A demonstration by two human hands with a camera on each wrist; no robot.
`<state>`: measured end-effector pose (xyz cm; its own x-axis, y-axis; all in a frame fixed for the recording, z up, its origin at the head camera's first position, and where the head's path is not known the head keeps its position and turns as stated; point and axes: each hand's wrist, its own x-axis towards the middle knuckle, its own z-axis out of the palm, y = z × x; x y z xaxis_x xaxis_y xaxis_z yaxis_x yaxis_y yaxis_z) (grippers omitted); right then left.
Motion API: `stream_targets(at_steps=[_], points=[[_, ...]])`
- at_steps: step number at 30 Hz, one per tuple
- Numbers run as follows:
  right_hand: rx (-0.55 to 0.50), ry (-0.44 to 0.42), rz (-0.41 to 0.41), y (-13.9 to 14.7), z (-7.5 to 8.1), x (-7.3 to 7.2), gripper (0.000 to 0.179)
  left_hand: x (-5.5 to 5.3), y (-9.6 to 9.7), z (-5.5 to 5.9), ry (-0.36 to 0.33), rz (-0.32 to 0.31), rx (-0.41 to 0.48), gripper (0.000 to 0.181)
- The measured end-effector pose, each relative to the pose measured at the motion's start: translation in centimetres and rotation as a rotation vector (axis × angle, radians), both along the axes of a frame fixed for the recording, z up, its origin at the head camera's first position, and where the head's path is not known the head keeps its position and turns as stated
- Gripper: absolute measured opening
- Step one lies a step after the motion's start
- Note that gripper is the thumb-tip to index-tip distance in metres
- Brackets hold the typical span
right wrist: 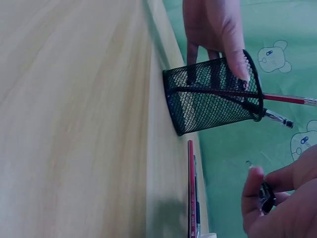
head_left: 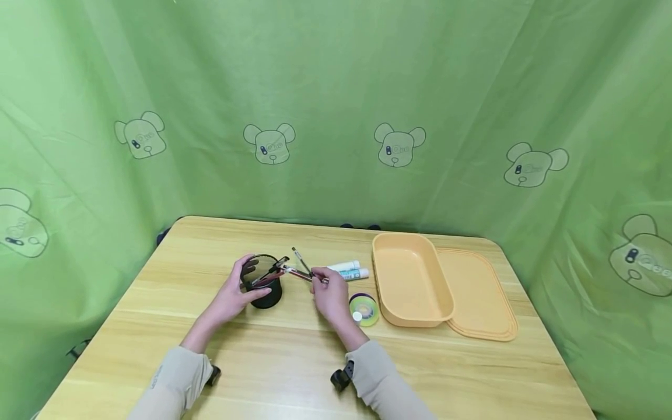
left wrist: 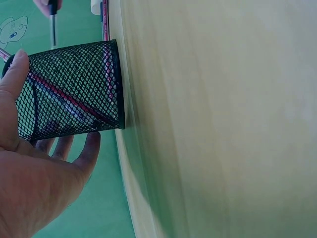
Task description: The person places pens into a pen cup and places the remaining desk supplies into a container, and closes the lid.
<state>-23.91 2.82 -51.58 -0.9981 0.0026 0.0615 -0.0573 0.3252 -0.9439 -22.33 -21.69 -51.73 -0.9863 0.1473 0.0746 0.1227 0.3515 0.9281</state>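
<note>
My left hand (head_left: 236,291) holds a black mesh pen cup (left wrist: 74,89) upright on the table, thumb on the near side and fingers round the far side. A red pencil (right wrist: 285,98) and a dark pen (right wrist: 278,118) stick out of the cup's mouth. Just right of it, my right hand (head_left: 331,291) pinches a black pen with a clear barrel (left wrist: 53,29) between thumb and fingers, its end pointing toward the cup. Beneath that hand, another red pencil (right wrist: 191,188) lies on the table with a slim pen (right wrist: 197,198) alongside.
Two white tubes (head_left: 354,274), one with a blue label, lie beyond my right hand. A green tape roll (head_left: 364,309) is beside my right wrist. Farther right stand an orange box (head_left: 415,280) and its flat lid (head_left: 480,297). A green curtain (head_left: 336,70) hangs behind the table.
</note>
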Motion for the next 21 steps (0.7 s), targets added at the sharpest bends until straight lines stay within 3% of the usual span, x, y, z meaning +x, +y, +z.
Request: stream_targets(at_steps=[9, 21], points=[[-0.134, 0.005, -0.068, 0.0, 1.0, 0.1, 0.024, -1.0, -0.7, -1.7, 0.019, 0.003, -0.028, 0.097], [-0.312, 0.066, -0.094, 0.0, 2.0, 0.3, 0.021, -1.1, -0.8, -2.0, 0.023, -0.003, -0.021, 0.098]])
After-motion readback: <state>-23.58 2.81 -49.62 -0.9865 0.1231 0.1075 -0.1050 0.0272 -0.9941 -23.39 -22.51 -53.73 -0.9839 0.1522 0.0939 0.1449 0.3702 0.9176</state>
